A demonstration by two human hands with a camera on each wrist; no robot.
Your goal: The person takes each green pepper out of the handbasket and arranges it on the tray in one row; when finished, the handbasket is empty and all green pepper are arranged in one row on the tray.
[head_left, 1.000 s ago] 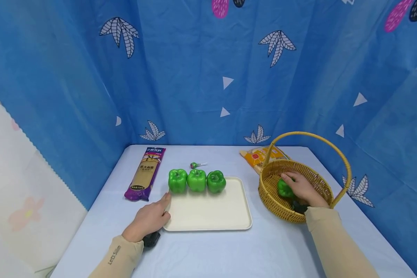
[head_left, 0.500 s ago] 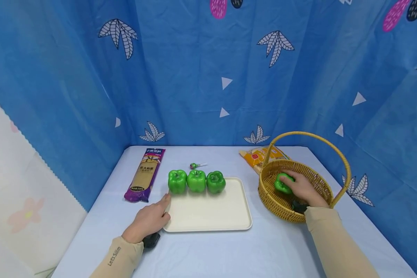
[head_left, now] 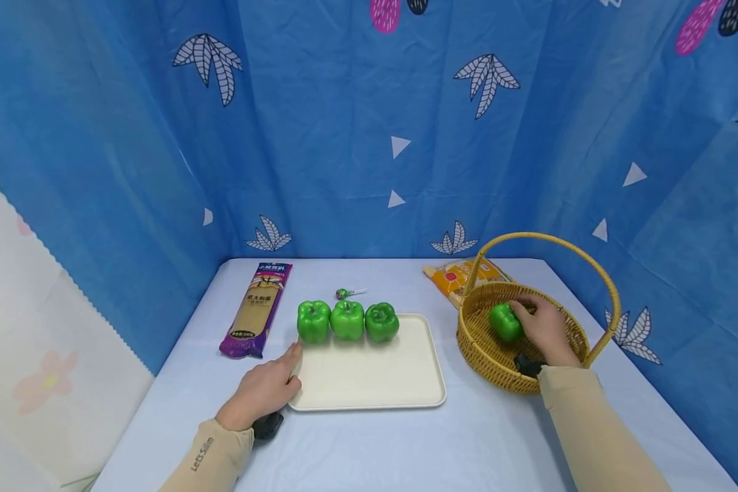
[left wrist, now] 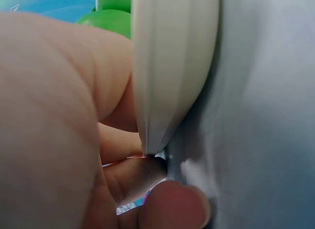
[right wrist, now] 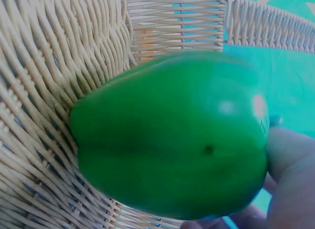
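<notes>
In the head view my left hand (head_left: 264,386) grips the left rim of a cream rectangular tray (head_left: 369,376); the left wrist view shows the thumb and fingers around the tray's edge (left wrist: 172,66). Three green bell peppers stand in a row along the tray's back: a left one (head_left: 313,322), a middle one (head_left: 347,320) and a right one (head_left: 383,322). My right hand (head_left: 544,328) reaches inside a wicker basket (head_left: 486,365) and holds another green bell pepper (head_left: 506,323) by one end. Close up, that bell pepper (right wrist: 172,135) has its narrower end against the wicker.
A purple pasta packet (head_left: 258,311) lies left of the tray. Behind the peppers is a small lollipop (head_left: 343,293). An orange food packet (head_left: 458,277) lies behind the basket, partly hidden by it. The basket's tall handle (head_left: 547,236) arches above my right hand.
The bell pepper in the basket has been turned and stands more upright, with my right hand shifted on it. My left hand, the tray and its peppers have stayed put.
</notes>
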